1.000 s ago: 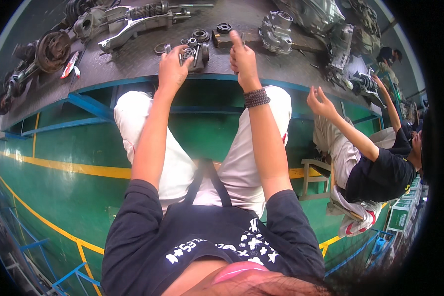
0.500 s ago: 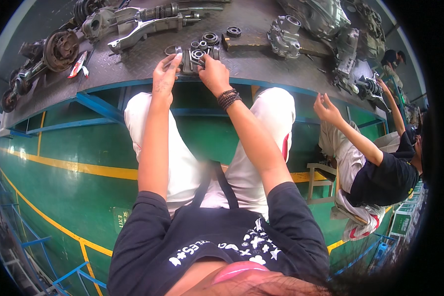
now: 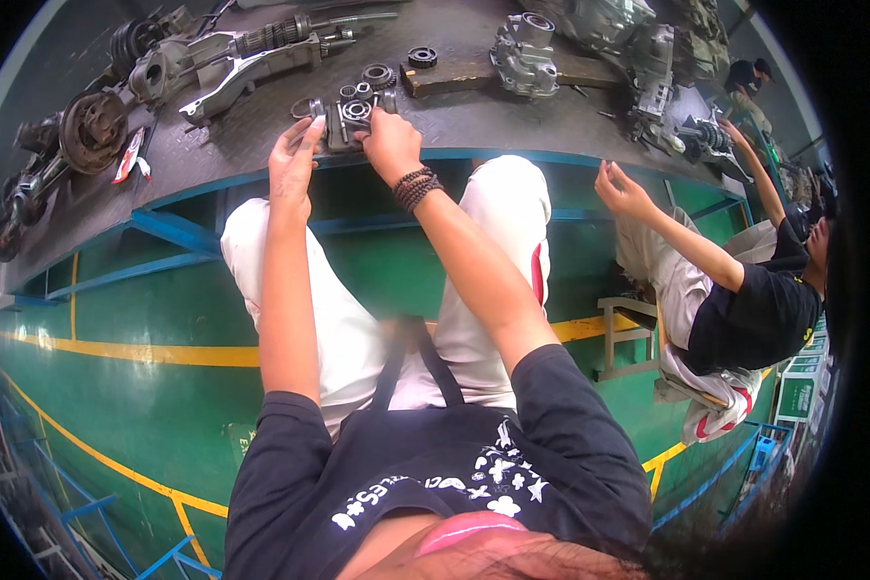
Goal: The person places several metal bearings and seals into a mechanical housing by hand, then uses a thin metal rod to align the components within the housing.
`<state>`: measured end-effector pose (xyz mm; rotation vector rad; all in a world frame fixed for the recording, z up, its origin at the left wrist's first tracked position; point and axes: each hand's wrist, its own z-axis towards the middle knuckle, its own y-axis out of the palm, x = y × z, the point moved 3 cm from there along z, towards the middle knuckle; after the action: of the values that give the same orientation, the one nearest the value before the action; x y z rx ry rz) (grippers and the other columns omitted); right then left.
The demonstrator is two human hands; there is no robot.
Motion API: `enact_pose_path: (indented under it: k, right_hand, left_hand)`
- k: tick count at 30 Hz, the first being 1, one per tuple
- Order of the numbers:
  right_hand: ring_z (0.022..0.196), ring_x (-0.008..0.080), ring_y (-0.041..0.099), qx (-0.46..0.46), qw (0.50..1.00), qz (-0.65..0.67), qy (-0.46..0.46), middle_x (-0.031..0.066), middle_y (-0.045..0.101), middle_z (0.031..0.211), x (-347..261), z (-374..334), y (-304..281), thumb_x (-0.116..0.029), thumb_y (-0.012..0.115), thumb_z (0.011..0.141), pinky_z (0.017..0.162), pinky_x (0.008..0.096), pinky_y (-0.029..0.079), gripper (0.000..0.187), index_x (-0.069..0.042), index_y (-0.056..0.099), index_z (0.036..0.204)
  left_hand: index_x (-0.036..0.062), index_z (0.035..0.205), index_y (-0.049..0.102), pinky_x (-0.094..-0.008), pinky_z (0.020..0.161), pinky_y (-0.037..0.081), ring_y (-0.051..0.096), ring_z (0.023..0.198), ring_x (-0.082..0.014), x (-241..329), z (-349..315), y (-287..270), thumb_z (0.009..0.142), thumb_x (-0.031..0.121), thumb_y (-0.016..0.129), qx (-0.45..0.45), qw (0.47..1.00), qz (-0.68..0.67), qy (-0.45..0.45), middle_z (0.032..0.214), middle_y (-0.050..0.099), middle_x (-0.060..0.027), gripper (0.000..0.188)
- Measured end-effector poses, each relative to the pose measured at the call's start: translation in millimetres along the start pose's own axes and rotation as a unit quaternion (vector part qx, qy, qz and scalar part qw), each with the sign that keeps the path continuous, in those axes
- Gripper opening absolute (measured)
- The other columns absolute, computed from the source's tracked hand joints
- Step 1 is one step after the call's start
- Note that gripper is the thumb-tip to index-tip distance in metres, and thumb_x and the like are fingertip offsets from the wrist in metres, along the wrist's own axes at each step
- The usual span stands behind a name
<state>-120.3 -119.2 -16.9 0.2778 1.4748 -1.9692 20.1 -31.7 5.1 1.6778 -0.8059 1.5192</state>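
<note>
Near the front edge of the workbench, my left hand has its thumb and fingers closed at a metal ring; the contact is partly hidden. My right hand is curled beside a ball bearing, its fingers pressed together on something too small to make out. The bearing lies on a small grey metal block. Just behind it are a small ring and a toothed gear. A dark beaded bracelet circles my right wrist.
On the metal workbench stand an opened gear housing, a rusty brake drum, a red-and-white packet and a cast housing. A wooden bar lies behind the small parts. A co-worker sits at right.
The view has shifted, so the bench and parts appear further left. Both my hands stay at the same small parts; my right hand's fingers have moved slightly closer around the bearing's side.
</note>
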Motion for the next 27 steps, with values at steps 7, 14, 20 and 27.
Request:
enact_pose_path:
  k: [7, 14, 20, 27]
  right_hand:
    - [0.082, 0.0369, 0.070, 0.021, 1.000, -0.001, -0.013, 0.0168, 0.071, 0.083, 3.3, 1.8, 3.0, -0.030, 0.076, 0.082, 0.071, 0.0491, 0.054, 0.027, -0.006, 0.065, 0.087]
    - [0.085, 0.0370, 0.070, 0.093, 0.972, 0.213, 0.020, 0.0201, 0.072, 0.087, -3.3, 15.0, -29.5, -0.037, 0.074, 0.086, 0.074, 0.0443, 0.055, 0.038, 0.000, 0.068, 0.093]
    - [0.075, 0.0166, 0.069, 0.143, 0.910, 0.389, 0.012, 0.0134, 0.073, 0.083, 23.4, 12.1, -90.5, -0.026, 0.076, 0.089, 0.067, 0.0323, 0.052, 0.030, 0.003, 0.068, 0.095]
    - [0.067, 0.0041, 0.051, 0.206, 0.893, 0.401, 0.003, -0.0036, 0.063, 0.074, 65.8, -32.8, -173.0, -0.022, 0.074, 0.092, 0.060, 0.0214, 0.042, 0.025, 0.002, 0.067, 0.094]
  left_hand:
    - [0.0086, 0.118, 0.068, -0.0226, 0.070, 0.043, 0.057, 0.081, -0.0071, -4.3, 1.2, 6.9, 0.080, 0.036, 0.084, -0.004, 1.000, 0.007, 0.006, 0.098, 0.067, 0.0018, 0.050]
    - [0.0035, 0.117, 0.065, -0.0258, 0.080, 0.047, 0.060, 0.089, -0.0116, -14.9, 7.5, 14.8, 0.082, 0.032, 0.083, -0.006, 0.997, -0.003, 0.072, 0.103, 0.070, -0.0054, 0.049]
    - [0.0098, 0.115, 0.066, -0.0404, 0.087, 0.050, 0.063, 0.094, -0.0293, -5.4, -1.6, 51.4, 0.078, 0.031, 0.080, 0.039, 0.891, 0.361, 0.273, 0.106, 0.072, -0.0090, 0.044]
    - [0.0088, 0.113, 0.068, -0.0448, 0.088, 0.051, 0.064, 0.100, -0.0348, -33.4, 11.0, 56.1, 0.085, 0.032, 0.074, 0.044, 0.827, 0.476, 0.295, 0.108, 0.071, -0.0129, 0.037]
